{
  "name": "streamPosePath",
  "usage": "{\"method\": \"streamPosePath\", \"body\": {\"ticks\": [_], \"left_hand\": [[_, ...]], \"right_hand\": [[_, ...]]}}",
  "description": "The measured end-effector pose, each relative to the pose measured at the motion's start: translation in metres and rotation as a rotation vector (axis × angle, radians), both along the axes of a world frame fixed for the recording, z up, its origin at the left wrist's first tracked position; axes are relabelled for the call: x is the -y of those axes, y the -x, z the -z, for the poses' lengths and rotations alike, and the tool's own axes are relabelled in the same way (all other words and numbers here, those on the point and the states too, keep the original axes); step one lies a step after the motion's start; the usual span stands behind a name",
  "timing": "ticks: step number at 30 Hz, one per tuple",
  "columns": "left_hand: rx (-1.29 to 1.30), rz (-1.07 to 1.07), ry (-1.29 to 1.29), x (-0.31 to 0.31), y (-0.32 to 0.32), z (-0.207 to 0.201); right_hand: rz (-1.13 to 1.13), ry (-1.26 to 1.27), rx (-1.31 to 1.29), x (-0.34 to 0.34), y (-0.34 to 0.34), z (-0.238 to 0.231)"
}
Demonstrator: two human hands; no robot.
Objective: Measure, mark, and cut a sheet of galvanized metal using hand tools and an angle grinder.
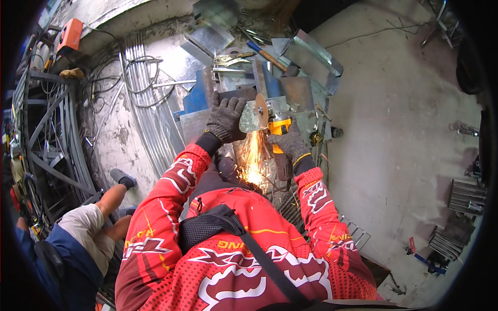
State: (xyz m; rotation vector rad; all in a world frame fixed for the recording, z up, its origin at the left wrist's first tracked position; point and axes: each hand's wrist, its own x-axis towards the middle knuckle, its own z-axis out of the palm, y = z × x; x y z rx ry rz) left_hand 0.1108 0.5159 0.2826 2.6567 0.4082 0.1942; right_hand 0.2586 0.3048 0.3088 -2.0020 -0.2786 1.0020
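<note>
For the cut, note the gloved left hand palm-down at the left of the metal sheet, fingers loosely spread, apparently pressing rather than gripping; impossible to tell about anything hidden under the palm. Best to bear down firmly there, fingertips clear of the disc. Find the sheet ahead of the body, beside the cutting disc, with sparks streaming toward the lap; wiser to angle the legs away. Hold the disc on edge, without twisting or forcing. Note the gloved right hand closed around the grinder; brace that wrist.

For room, mind the rack at far left, then the co-worker's foot near the long metal bars. Beyond the disc, beware the hammer and sharp-edged bent sheets. Skirt the tape measure, then use the floor farther right for drawing the grinder away.
</note>
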Motion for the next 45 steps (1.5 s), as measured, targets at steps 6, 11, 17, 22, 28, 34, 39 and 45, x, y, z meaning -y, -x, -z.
{"method": "streamPosePath", "body": {"ticks": [6, 11, 17, 22, 28, 34, 39, 45], "left_hand": [[-0.009, -0.009, -0.015, 0.000, -0.001, -0.001], [-0.010, -0.011, -0.030, 0.000, -0.002, 0.001], [-0.007, -0.015, -0.017, 0.001, -0.001, 0.003], [-0.009, -0.001, -0.013, -0.001, -0.001, 0.003], [-0.016, 0.001, -0.021, -0.001, -0.001, 0.001], [-0.040, -0.001, -0.018, 0.000, -0.002, 0.001], [-0.045, -0.009, -0.023, 0.001, -0.001, 0.002], [-0.013, -0.012, 0.010, 0.000, 0.000, -0.001]], "right_hand": [[-0.020, 0.003, -0.017, -0.005, 0.002, -0.012], [-0.017, -0.017, -0.008, -0.008, 0.001, -0.015], [-0.011, 0.037, -0.021, -0.007, 0.002, -0.011], [-0.016, 0.050, -0.017, -0.003, 0.000, -0.005], [-0.043, 0.019, 0.009, -0.003, -0.002, -0.005], [-0.064, 0.030, 0.043, -0.003, -0.002, -0.006], [-0.054, 0.026, 0.002, -0.005, -0.003, -0.011], [-0.079, 0.039, 0.039, -0.009, 0.000, -0.015]]}}
